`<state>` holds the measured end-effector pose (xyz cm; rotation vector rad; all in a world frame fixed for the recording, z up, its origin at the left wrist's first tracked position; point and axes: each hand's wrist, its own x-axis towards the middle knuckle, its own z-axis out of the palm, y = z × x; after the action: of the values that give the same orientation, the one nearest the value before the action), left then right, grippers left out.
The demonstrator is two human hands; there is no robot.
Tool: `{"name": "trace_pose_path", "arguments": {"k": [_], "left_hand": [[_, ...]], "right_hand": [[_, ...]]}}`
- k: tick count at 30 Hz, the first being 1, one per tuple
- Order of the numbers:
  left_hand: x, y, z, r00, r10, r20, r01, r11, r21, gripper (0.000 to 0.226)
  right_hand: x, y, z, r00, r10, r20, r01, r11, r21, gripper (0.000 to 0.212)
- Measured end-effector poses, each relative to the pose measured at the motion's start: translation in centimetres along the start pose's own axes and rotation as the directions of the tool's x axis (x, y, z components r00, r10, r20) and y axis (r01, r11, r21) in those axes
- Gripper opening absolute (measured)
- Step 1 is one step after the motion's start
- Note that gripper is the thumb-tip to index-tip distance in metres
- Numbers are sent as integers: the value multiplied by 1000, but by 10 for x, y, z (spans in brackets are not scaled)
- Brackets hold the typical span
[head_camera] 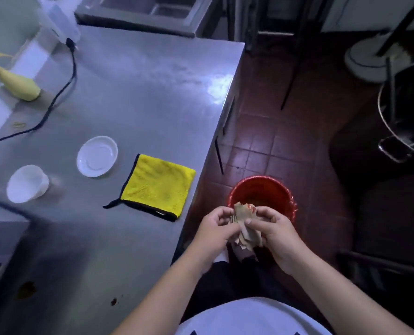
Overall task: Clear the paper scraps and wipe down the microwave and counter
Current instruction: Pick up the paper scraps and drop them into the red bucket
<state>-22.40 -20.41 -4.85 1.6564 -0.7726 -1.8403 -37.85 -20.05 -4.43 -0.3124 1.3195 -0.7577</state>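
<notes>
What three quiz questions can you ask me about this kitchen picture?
1. True or false: the yellow cloth lies flat on the counter.
2. Which thing stands on the floor near the left hand and right hand? A) red bucket B) blue box C) green basket
3. What do both hands hold?
Key: 1 true; 2 A; 3 paper scraps.

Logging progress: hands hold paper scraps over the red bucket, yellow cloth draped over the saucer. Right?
Head view: the yellow cloth lies flat on the counter beside the saucer, not on it. The left hand and right hand hold paper scraps over the red bucket.
</notes>
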Motion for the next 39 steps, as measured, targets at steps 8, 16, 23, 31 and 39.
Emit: {"name": "trace_pose_path", "arguments": {"k": [8,16,23,31,39], "left_hand": [[107,-73,18,951,-309,6,307,948,79,17],[269,-175,45,875,-458,-158,475,874,97,14],[336,-230,60,801,-571,-179,596,789,150,6],[276,-226,62,829,-520,-206,550,824,132,49],[129,-95,43,938,-345,-37,345,939,-1,26]], "right_hand": [[72,52,-64,911,130,-391,-99,990,98,10],[170,133,-126,822,325,-468,-263,945,193,10],[193,156,-168,826,317,-467,-258,948,188,8],[164,120,-161,838,249,-486,-218,968,122,12],[84,23,-71,972,10,-234,-41,991,-130,11]]}}
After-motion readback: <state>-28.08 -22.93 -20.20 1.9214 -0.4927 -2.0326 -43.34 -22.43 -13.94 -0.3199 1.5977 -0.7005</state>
